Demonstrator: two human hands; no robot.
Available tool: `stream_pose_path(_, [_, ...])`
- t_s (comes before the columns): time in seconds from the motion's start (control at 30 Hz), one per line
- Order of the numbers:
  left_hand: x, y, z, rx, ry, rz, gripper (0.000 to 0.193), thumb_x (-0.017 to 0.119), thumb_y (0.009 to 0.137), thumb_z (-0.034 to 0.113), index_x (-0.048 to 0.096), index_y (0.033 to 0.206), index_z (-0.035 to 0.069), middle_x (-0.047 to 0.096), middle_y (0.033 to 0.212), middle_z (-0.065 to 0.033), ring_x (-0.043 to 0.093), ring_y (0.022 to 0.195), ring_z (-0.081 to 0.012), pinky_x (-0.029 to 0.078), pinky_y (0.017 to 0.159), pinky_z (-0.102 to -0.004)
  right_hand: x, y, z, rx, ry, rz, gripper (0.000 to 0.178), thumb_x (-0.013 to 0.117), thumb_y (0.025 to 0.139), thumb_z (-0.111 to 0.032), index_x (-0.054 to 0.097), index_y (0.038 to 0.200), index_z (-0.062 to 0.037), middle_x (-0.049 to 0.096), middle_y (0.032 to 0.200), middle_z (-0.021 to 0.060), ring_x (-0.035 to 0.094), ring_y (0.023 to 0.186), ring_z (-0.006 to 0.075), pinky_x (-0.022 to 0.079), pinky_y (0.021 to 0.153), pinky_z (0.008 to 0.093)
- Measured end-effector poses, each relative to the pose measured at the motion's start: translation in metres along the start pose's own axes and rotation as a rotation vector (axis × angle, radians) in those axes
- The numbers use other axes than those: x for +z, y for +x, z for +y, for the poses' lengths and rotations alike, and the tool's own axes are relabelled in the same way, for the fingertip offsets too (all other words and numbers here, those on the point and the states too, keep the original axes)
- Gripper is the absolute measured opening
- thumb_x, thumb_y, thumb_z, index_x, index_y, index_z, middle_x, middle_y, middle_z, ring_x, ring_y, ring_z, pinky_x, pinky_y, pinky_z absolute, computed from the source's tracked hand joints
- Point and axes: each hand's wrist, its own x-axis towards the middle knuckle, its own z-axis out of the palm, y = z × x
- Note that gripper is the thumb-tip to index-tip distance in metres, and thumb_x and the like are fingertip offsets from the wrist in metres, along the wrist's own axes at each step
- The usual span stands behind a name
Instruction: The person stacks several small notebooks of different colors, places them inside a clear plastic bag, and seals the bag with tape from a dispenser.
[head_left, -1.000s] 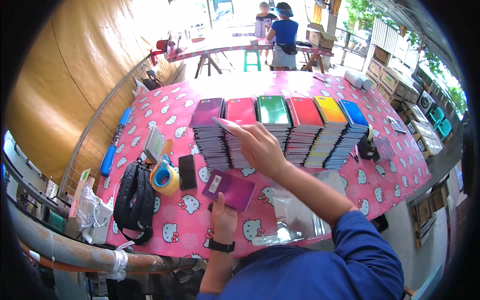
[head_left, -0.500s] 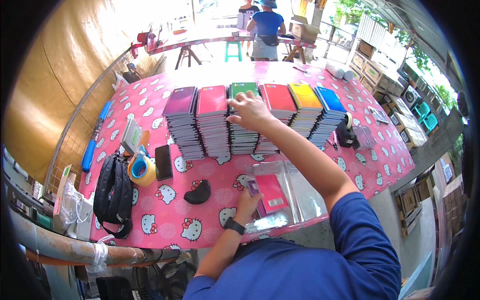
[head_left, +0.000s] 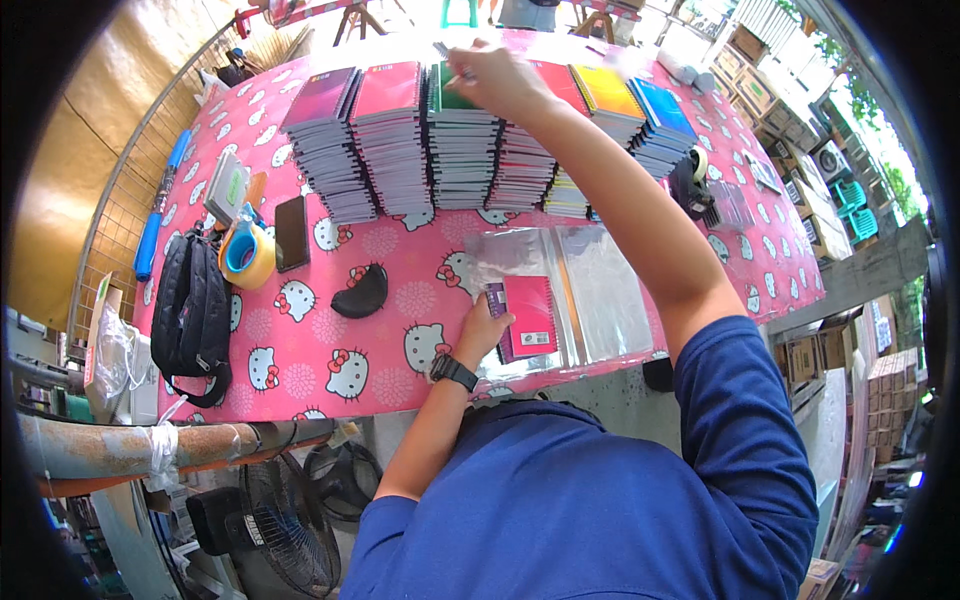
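Observation:
My left hand grips the left edge of a small pile of spiral notebooks, a pink notebook over a purple notebook. The pile rests on clear plastic sleeves at the near table edge. Reaching forward, my right hand has its fingers bent onto the top green notebook of a tall stack; its fingertips are partly hidden. Beside that stack stand a purple stack, a pink stack, a red stack, a yellow stack and a blue stack.
On the left of the pink patterned table lie a black backpack, tape rolls, a phone and a black pouch. A black tape dispenser sits right of the stacks. A metal pipe runs along the near left.
The view has tipped downward, so the far people have left it. My right hand has closed its spread fingers at the green notebook's far part. My left hand stays on the small pile.

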Motion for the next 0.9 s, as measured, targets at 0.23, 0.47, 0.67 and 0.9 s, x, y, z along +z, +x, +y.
stream_pose_path(0.23, [-0.007, 0.008, -0.045, -0.219, -0.303, 0.069, 0.047, 0.049, 0.087, 0.042, 0.053, 0.103, -0.001, 0.063, 0.096, -0.0162, 0.061, 0.092, -0.0295, 0.046, 0.081, -0.0380, -0.037, -0.195, -0.039, 0.788, 1.090, 0.297, 0.018, 0.065, 0.076, -0.008, 0.048, 0.076, -0.0090, 0.049, 0.066, -0.0017, 0.045, 0.059, 0.0084, 0.040, 0.056, 0.0232])
stream_pose_path(0.47, [0.007, 0.011, -0.025, -0.097, -0.499, 0.052, 0.044, 0.057, 0.084, 0.039, 0.055, 0.102, -0.001, 0.065, 0.088, -0.0098, 0.062, 0.080, -0.0199, 0.047, 0.072, -0.0308, 0.020, -0.327, -0.045, 0.985, 0.514, -0.312, 0.023, 0.069, 0.074, -0.016, 0.052, 0.085, -0.0045, 0.057, 0.069, 0.0094, 0.058, 0.064, 0.0216, 0.046, 0.054, 0.0333])
stream_pose_path(0.67, [-0.005, 0.001, -0.009, -0.063, -0.207, 0.072, 0.033, 0.067, 0.077, 0.017, 0.055, 0.101, -0.002, 0.064, 0.087, -0.0101, 0.061, 0.078, -0.0187, 0.047, 0.072, -0.0302, -0.052, -0.105, -0.019, -0.058, -0.281, 0.103, 0.036, 0.064, 0.076, -0.017, 0.055, 0.111, -0.0177, 0.055, 0.107, 0.0124, 0.047, 0.103, 0.0317, 0.043, 0.087, 0.0403])
stream_pose_path(0.9, [-0.001, 0.003, -0.006, -0.001, -0.210, 0.112, 0.030, 0.067, 0.077, 0.017, 0.056, 0.096, -0.002, 0.065, 0.085, -0.0125, 0.063, 0.077, -0.0213, 0.047, 0.070, -0.0322, -0.033, -0.047, 0.043, -0.078, -0.303, -0.257, 0.013, 0.055, 0.082, -0.015, 0.060, 0.094, -0.0162, 0.058, 0.095, 0.0108, 0.059, 0.087, 0.0295, 0.048, 0.075, 0.0411])
